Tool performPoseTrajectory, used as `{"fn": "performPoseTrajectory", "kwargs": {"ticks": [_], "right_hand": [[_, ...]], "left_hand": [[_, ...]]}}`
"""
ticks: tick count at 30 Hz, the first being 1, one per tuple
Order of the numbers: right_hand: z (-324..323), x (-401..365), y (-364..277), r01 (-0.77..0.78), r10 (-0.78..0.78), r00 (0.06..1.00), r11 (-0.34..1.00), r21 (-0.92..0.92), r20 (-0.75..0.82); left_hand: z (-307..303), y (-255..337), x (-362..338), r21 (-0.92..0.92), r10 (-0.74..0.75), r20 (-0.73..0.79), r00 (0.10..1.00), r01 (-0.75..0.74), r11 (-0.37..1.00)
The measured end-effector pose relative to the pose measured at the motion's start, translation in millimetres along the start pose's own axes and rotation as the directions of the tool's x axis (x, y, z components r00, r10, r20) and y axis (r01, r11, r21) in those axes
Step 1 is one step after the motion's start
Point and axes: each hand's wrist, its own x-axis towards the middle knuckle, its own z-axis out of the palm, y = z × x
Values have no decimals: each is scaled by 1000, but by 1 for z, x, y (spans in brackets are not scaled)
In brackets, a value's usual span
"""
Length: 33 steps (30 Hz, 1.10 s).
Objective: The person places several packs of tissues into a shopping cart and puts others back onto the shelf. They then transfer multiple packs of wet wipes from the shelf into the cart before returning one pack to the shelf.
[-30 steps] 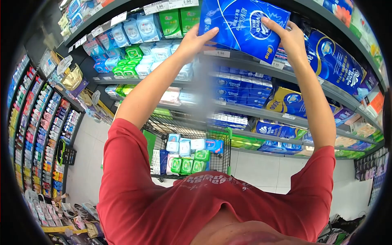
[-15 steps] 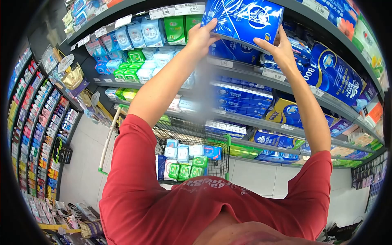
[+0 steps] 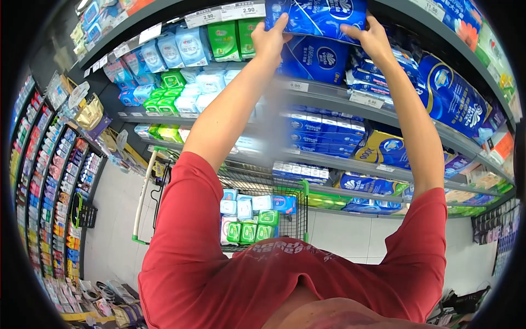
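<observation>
Both my arms reach up to a blue plastic-wrapped tissue pack [image 3: 312, 17] at the top of the head view. My left hand [image 3: 268, 41] grips its left end, thumb on the front face. At the right end, my right hand [image 3: 373, 39] is closed on it with the thumb along the lower edge. The pack's upper edge is cut off by the frame. Directly below it, another blue tissue pack [image 3: 315, 59] stands on the shelf above a price tag [image 3: 298, 86].
A wire shopping cart [image 3: 298, 219] below me holds several wet-wipe packs [image 3: 247, 232]. Shelves of green tissue packs [image 3: 223, 41], pale blue packs [image 3: 192, 46] and a large blue bundle [image 3: 449, 93] curve around. Bottle racks [image 3: 57, 170] line the left side.
The held tissue pack has moved up and away toward the shelf, with both hands still on it. More of the blue pack beneath it now shows.
</observation>
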Motion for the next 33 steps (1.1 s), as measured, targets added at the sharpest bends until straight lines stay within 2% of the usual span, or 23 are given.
{"fn": "performPoseTrajectory", "kwargs": {"ticks": [2, 4, 5, 6, 7, 8, 9, 11, 12, 14, 15, 17, 18, 21, 24, 25, 26, 28, 29, 30, 32, 33], "right_hand": [[-1, 4, -4, 1, -1, 1000, 999, -48, -17], [1, 8, -11, 69, -80, 995, 985, 159, 62], [3, 8, -8, 121, -123, 992, 983, 136, 1], [1, 9, -2, 115, -117, 993, 984, 135, 2], [-1, 11, 3, 80, -78, 997, 979, -188, 18], [-2, 13, 8, 43, -38, 999, 870, -492, 21], [1, 13, 15, 41, -35, 999, 870, -492, 23], [6, 12, 22, 91, -164, 985, 723, -684, -43], [6, 14, 23, 91, -165, 985, 723, -685, -43], [8, 17, 22, 53, -86, 996, 746, -664, -17], [11, 19, 21, 53, -87, 996, 746, -664, -17], [16, 24, 18, 28, -62, 998, 753, -658, -29], [17, 25, 17, 31, -65, 998, 751, -659, -27], [22, 25, 16, 29, -60, 998, 707, -706, -18], [18, 25, 12, 18, 1, 1000, 698, -716, 26], [19, 23, 7, -5, 13, 1000, 646, -763, 5], [20, 20, 1, -25, 25, 1000, 591, -806, -13], [30, 7, -27, -137, 141, 986, 394, -909, -88], [37, -6, -20, -39, -232, 965, 328, -944, -120], [45, -19, -11, 37, -575, 811, 242, -970, -113], [56, -47, -17, 360, -731, 682, 383, -850, -41], [68, -73, -9, 453, -742, 667, 481, -751, -73]], "left_hand": [[3, -5, 4, 22, 30, 5, 1000, -30, 999], [1, -7, 9, 246, 77, -16, 997, -71, 967], [0, -8, 10, 284, 71, -6, 997, -67, 956], [-2, -10, 10, 285, 65, -6, 998, -61, 957], [-2, -7, 9, 353, 77, -1, 997, -72, 933], [-3, -5, 8, 420, 90, 5, 996, -84, 904], [-10, -13, 16, 420, 87, 4, 996, -80, 904], [-25, -28, 36, 615, 411, 70, 909, -364, 700], [-28, -29, 38, 614, 411, 69, 909, -364, 701], [-27, -7, 23, 399, 109, 122, 987, -149, 905], [-29, -7, 26, 399, 109, 122, 987, -149, 905], [-30, -11, 41, 542, 75, 87, 993, -110, 833], [-28, -16, 48, 539, 76, 84, 994, -110, 835], [-21, -33, 56, 664, 300, -155, 941, -125, 737], [-16, -18, 37, 637, 212, -182, 960, -49, 769], [-21, -26, 46, 733, 362, -152, 920, -141, 665], [-17, -15, 35, 777, 328, -139, 934, -103, 621], [-16, 5, 17, 801, 259, -18, 966, -141, 582], [-27, 2, 7, 853, 381, 98, 919, -275, 443], [-36, -5, -7, 837, 421, 126, 898, -324, 441], [-70, -28, -33, 804, 437, 113, 892, -341, 487], [-95, -45, -57, 751, 471, 131, 873, -397, 527]]}}
